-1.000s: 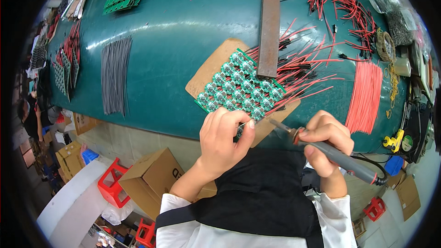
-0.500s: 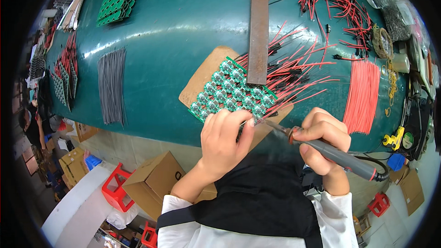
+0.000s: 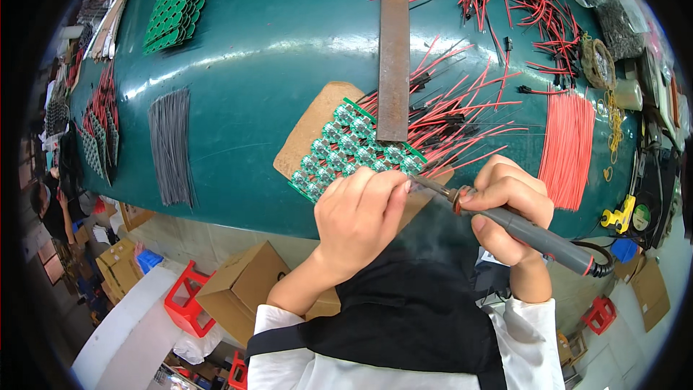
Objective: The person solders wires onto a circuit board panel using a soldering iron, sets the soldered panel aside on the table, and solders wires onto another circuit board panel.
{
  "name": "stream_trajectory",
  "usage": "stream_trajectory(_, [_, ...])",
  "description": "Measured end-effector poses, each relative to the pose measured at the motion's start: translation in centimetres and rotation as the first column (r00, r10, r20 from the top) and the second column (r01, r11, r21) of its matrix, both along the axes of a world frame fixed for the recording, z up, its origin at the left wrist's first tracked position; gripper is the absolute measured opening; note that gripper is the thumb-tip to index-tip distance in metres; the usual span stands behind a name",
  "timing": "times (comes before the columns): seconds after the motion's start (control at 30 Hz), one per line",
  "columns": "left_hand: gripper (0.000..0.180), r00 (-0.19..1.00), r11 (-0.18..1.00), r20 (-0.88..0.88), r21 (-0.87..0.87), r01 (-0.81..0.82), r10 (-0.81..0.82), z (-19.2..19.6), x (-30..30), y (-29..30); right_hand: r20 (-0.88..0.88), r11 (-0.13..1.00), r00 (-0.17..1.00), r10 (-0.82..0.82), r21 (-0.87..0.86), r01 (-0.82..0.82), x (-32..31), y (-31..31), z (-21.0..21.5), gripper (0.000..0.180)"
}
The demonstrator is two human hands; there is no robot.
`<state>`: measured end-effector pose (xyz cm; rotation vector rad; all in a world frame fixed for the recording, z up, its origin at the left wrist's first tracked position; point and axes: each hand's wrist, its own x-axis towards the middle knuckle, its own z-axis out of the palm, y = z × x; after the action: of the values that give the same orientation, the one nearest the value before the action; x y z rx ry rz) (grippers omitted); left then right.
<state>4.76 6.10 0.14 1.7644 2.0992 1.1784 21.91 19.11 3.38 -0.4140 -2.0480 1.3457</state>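
Note:
A green panel of small circuit boards (image 3: 345, 146) lies on a brown cardboard pad (image 3: 312, 121) at the near edge of the teal table (image 3: 274, 50). A rusty flat metal bar (image 3: 393, 58) rests across red wires (image 3: 462, 119) that fan out from the panel. My left hand (image 3: 359, 213) is closed with its fingertips pinched at the panel's near edge; what it pinches is too small to tell. My right hand (image 3: 509, 206) grips a grey soldering iron (image 3: 523, 227), its tip at the panel beside my left fingertips. Thin smoke drifts below the tip.
A bundle of grey wires (image 3: 172, 146) lies at the left, a sheet of green boards (image 3: 173, 11) at the far left, a bundle of cut red wires (image 3: 570, 146) at the right, and tangled red leads (image 3: 520, 0) at the back. Cardboard boxes (image 3: 238, 289) and red crates (image 3: 189, 302) stand on the floor.
The view has shifted slightly. Both hands stay at the panel's near edge, with the iron tip held at the boards. Smoke now shows below the tip.

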Motion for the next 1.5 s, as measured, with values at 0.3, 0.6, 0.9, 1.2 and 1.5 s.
stream_trajectory(0.3, [0.013, 0.907, 0.984, 0.381, -0.036, -0.176, 0.176, 2.1, -3.4, -2.6, -0.065, 0.828, 0.826, -0.560, -0.037, 0.559, 7.1, 0.5, 0.9, 0.023])
stream_trajectory(0.6, [0.014, 0.968, 0.996, 0.240, 0.040, -0.079, 0.067, 2.3, -4.6, -1.5, 0.021, 0.424, 0.510, -0.860, 0.586, 0.691, 9.3, 9.1, 0.0, 0.020])
stream_trajectory(0.9, [0.017, 0.973, 0.995, 0.212, 0.073, 0.075, -0.089, -0.1, -3.6, 0.3, -0.052, 0.946, 0.944, -0.325, -0.037, 0.323, 1.2, -7.3, 0.0, 0.013])
stream_trajectory(1.2, [0.016, 0.982, 0.986, 0.108, 0.085, 0.145, -0.153, -0.3, -3.9, 0.7, 0.004, 0.943, 0.943, -0.333, 0.011, 0.333, -0.3, -6.7, -1.2, 0.013])
stream_trajectory(1.5, [0.019, 0.989, 0.989, -0.067, 0.053, 0.137, -0.134, -0.4, -3.5, 0.9, -0.017, 0.957, 0.962, -0.273, 0.097, 0.273, -0.8, -5.4, -0.2, 0.017])
